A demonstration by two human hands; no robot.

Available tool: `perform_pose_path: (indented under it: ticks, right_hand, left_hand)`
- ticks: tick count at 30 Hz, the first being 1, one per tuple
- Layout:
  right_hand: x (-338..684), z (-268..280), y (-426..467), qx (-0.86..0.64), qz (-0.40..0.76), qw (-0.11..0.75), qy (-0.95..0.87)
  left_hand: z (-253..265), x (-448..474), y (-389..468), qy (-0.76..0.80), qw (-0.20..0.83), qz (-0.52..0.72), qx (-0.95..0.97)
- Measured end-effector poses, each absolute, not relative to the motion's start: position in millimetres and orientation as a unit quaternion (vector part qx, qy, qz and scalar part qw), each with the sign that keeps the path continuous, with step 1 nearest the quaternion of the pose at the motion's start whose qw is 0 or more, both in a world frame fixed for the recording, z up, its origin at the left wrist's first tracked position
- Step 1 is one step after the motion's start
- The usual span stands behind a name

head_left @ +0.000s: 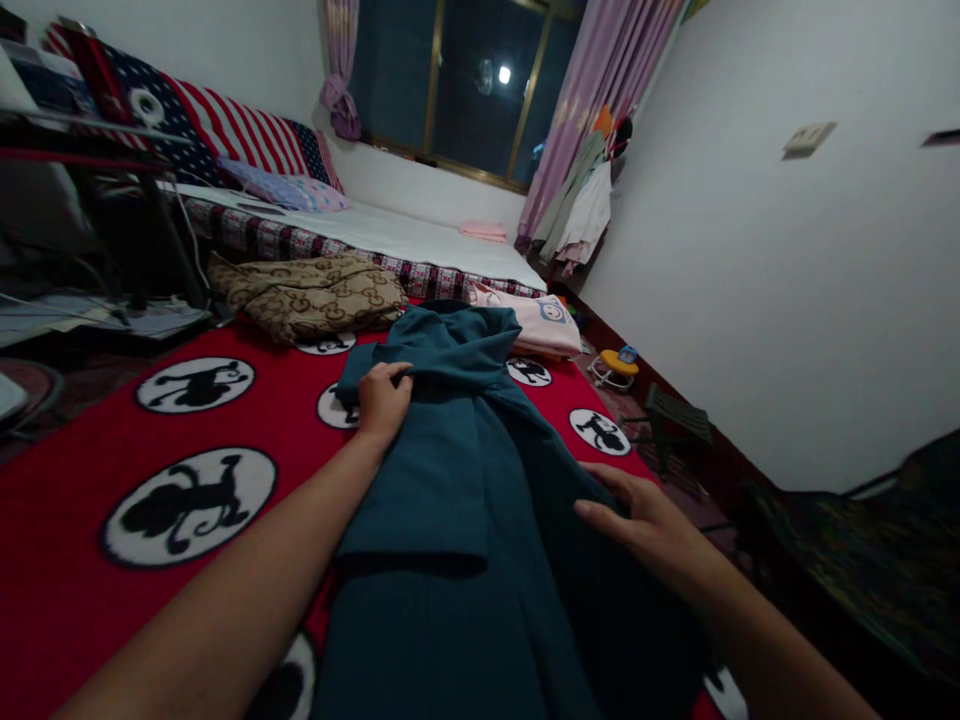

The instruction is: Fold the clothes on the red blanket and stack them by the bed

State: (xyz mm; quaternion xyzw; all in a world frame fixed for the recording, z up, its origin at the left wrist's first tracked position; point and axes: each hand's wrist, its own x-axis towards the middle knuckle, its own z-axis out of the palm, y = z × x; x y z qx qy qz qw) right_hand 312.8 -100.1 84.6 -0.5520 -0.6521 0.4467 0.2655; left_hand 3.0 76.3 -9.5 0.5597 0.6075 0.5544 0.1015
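Head view: long-sleeved teal garment [442, 480] lies on red monkey-print blanket [67, 500], lower end cut off by frame. Left hand [384, 402] curled on its upper folds; grip unclear. Right hand [641, 515] alongside, half spread; can't tell if it's pinching the garment.

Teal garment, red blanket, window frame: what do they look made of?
Teal garment: cloth, matte and fairly smooth, draping in soft folds; fibre unclear.
Red blanket: fabric, perhaps plush or fleece; matte, soft-edged printed figures.
Window frame: probably metal, gold-toned finish; slim, straight bars suggest it, though coated plastic is possible.
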Motion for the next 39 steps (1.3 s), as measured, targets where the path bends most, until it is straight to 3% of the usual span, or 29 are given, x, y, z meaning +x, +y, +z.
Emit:
perform_pose_path:
  ticks: [3,6,8,11,13,16,20,24,28,34,36,39]
  right_hand:
    - [292,89,-110,-0.486,0.546,0.229,-0.642]
    - [280,82,-106,-0.399,0.627,0.18,-0.645]
    - [272,70,-94,-0.394,0.554,0.218,-0.7]
    - [256,42,-70,-0.425,0.312,0.273,-0.805]
    - [243,23,-59,-0.423,0.196,0.226,-0.855]
    - [231,3,-54,-0.411,0.124,0.15,-0.89]
    - [232,-8,-59,-0.412,0.112,0.211,-0.88]
    - [238,-8,-53,-0.44,0.134,0.329,-0.825]
    - [230,8,-27,-0.532,0.149,0.289,-0.782]
    - [207,14,22,-0.657,0.055,0.12,-0.743]
    - [206,10,32,-0.669,0.034,0.141,-0.729]
    - [210,12,44,-0.638,0.104,0.293,-0.704]
  left_hand:
    - [-3,-16,86,0.572,0.156,0.67,0.448]
    - [1,-35,92,0.562,0.168,0.705,0.4]
    - [-1,-45,94,0.565,0.164,0.711,0.386]
    - [-5,-53,92,0.576,0.145,0.701,0.394]
    - [-4,-54,87,0.586,0.112,0.687,0.415]
    - [7,-47,74,0.585,0.039,0.665,0.463]
    - [27,-22,57,0.55,-0.053,0.571,0.607]
    - [28,10,47,0.485,0.048,0.375,0.789]
    - [11,26,45,0.476,0.092,0.224,0.845]
    - [-7,24,48,0.484,0.138,0.285,0.816]
    - [-10,24,49,0.485,0.148,0.308,0.805]
    - [-12,26,50,0.49,0.14,0.319,0.799]
